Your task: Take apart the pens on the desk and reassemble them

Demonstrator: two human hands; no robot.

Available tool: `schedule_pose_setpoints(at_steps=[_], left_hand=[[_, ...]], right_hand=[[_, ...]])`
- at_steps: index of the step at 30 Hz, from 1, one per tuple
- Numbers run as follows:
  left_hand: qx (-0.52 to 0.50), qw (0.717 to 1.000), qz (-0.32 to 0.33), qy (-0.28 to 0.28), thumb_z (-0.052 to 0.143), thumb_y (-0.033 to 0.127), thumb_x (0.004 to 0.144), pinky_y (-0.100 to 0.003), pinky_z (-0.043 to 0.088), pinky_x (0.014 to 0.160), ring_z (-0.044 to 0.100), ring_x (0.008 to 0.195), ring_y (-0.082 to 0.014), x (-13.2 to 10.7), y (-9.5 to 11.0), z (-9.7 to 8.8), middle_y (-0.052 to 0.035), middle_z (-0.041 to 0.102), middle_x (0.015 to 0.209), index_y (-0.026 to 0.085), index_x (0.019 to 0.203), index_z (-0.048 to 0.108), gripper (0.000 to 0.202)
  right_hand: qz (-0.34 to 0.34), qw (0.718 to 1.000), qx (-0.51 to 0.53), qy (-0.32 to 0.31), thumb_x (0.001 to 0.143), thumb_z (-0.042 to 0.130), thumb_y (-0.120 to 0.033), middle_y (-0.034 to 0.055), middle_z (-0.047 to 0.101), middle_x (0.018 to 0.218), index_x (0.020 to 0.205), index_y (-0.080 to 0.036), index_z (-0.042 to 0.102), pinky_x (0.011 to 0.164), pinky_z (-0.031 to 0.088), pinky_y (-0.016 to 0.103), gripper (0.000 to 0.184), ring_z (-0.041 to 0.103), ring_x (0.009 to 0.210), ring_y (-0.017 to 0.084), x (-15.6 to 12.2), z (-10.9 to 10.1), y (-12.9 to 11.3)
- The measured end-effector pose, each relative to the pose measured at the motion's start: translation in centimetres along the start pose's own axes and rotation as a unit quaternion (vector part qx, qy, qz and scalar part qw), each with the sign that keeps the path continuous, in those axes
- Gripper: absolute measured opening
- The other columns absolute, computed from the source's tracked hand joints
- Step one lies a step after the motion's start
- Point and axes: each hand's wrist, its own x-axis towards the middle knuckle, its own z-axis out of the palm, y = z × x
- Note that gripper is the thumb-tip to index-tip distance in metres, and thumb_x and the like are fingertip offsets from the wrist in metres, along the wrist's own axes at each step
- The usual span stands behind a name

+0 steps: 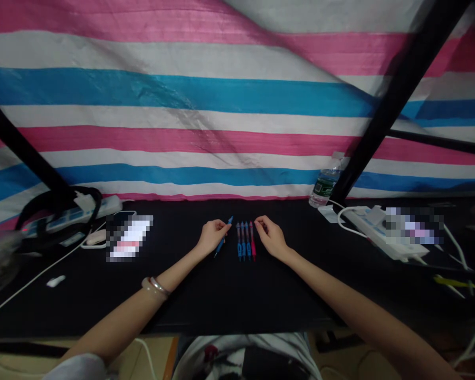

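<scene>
On the black table (237,295) lie pens in a short row: blue pens (243,241) side by side and a red pen (253,241) at the right end. My left hand (212,235) is closed on another blue pen (222,238), held slanted just left of the row. My right hand (271,236) sits right of the row, its fingertips pinched at the top end of the red pen.
A water bottle (325,182) stands at the back right beside a black pole (396,100). White power strips (374,224) and cables lie right; another strip (75,214), a phone (121,232) and cords lie left. A striped tarp (206,105) hangs behind.
</scene>
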Motion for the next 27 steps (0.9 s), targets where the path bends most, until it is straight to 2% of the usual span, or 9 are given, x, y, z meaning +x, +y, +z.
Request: schedule_pose_setpoints(at_steps=[4, 9, 19, 27], left_hand=[[0.153, 0.986, 0.058, 0.029, 0.052, 0.044, 0.075, -0.023, 0.035, 0.05, 0.056, 0.052, -0.0148, -0.6, 0.6, -0.3, -0.002, 0.059, 0.054, 0.016, 0.066, 0.059, 0.031], [0.278, 0.959, 0.043, 0.007, 0.048, 0.046, 0.077, -0.024, 0.031, 0.052, 0.057, 0.061, -0.0178, -1.1, 1.1, -0.5, -0.0025, 0.061, 0.062, 0.018, 0.067, 0.06, 0.032], [0.321, 0.944, 0.072, -0.022, 0.044, 0.044, 0.079, -0.026, 0.031, 0.056, 0.057, 0.069, -0.0215, -1.3, 2.1, 0.2, -0.0042, 0.058, 0.057, 0.018, 0.06, 0.059, 0.035], [0.322, 0.942, 0.085, -0.026, 0.04, 0.043, 0.082, -0.026, 0.027, 0.053, 0.055, 0.06, -0.0196, -1.1, 2.0, 0.7, -0.0033, 0.054, 0.051, 0.019, 0.053, 0.055, 0.04]], right_hand=[[0.003, 1.0, 0.0, -0.002, 0.086, 0.039, -0.033, 0.0008, 0.059, 0.074, 0.087, -0.02, 0.055, 0.058, 0.038, 0.023, 0.021, 0.053, 0.064, 0.013, 0.0, 0.0, 0.1], [0.002, 1.0, -0.002, -0.005, 0.085, 0.04, -0.031, 0.0021, 0.06, 0.075, 0.088, -0.02, 0.056, 0.057, 0.038, 0.023, 0.02, 0.053, 0.063, 0.014, 0.1, 0.2, 0.2], [-0.008, 1.0, -0.013, -0.013, 0.084, 0.04, -0.027, 0.003, 0.062, 0.08, 0.09, -0.02, 0.06, 0.062, 0.041, 0.025, 0.022, 0.056, 0.069, 0.014, 0.1, 0.2, 0.1], [-0.004, 0.995, -0.092, -0.043, 0.085, 0.041, -0.028, 0.0033, 0.063, 0.081, 0.098, -0.02, 0.063, 0.067, 0.042, 0.027, 0.027, 0.058, 0.075, 0.016, 0.2, 0.5, 0.4]])
